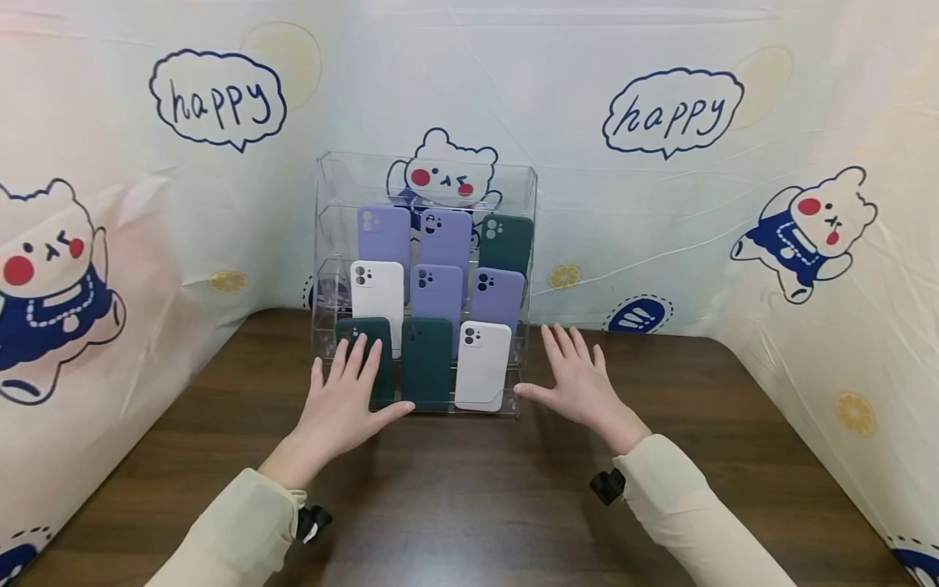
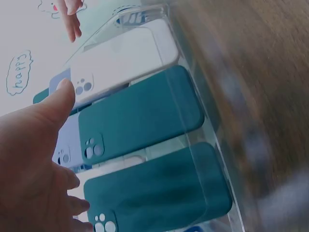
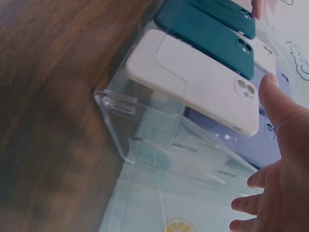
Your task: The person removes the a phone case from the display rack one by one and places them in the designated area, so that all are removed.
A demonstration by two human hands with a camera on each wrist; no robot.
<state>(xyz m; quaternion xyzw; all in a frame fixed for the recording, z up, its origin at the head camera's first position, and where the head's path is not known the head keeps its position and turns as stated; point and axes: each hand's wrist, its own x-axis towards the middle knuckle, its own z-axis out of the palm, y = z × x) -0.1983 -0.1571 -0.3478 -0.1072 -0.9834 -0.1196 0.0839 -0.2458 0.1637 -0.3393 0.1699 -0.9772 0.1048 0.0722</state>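
Phone cases stand in rows on a clear acrylic display rack (image 1: 319,244). In its front row are a dark green case (image 1: 381,371), another dark green case (image 1: 427,367) and a white case (image 1: 482,371). Behind them come a white case (image 1: 377,297) and two purple ones (image 1: 438,297). Two purple cases (image 1: 383,232) and a green case (image 1: 508,244) fill the row above. My left hand (image 1: 339,412), fingers spread, is before the front-left green case; contact cannot be told. Fingers apart, my right hand (image 1: 583,390) hovers beside the rack's right side, holding nothing.
The rack stands toward the back of a dark wooden table (image 1: 469,497). A printed cloth backdrop (image 1: 572,49) hangs behind and along both sides. Black straps (image 1: 607,487) are on both wrists. The rack's top tier rises above the cases.
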